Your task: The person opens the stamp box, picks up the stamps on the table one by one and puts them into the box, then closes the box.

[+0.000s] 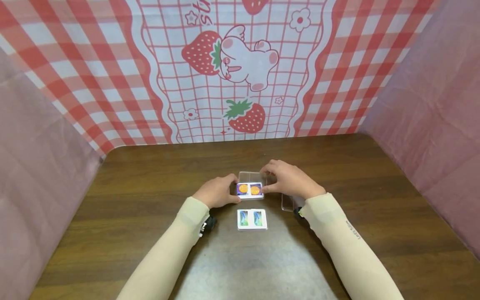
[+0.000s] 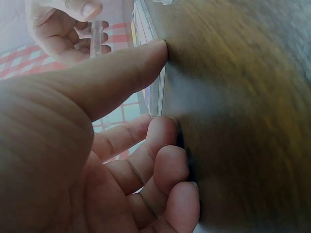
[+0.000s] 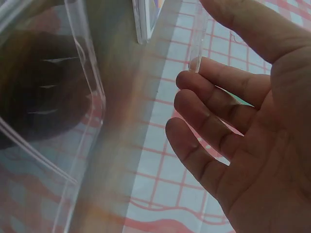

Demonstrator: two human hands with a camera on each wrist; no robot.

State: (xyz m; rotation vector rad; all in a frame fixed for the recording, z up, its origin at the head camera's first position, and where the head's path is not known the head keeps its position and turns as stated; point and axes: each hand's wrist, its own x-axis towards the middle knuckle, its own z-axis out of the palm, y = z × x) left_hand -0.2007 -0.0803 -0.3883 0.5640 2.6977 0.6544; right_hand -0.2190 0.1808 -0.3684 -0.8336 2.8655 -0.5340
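My left hand holds a flat clear case by its left end, thumb at the near corner and fingers at the far one. Two cards with orange discs on purple lie side by side in it on the table. Just over its far side, a clear plastic lid is pinched at its right end between the thumb and fingers of my right hand. In the head view the lid tilts up behind the cards, apart from the case as the right wrist view shows.
Nearer to me lies a second case with two blue-green cards. Another clear lid rests on the wooden table, partly hidden under my right wrist. A red-checked strawberry cloth hangs behind the table; pink cloth hangs at the sides.
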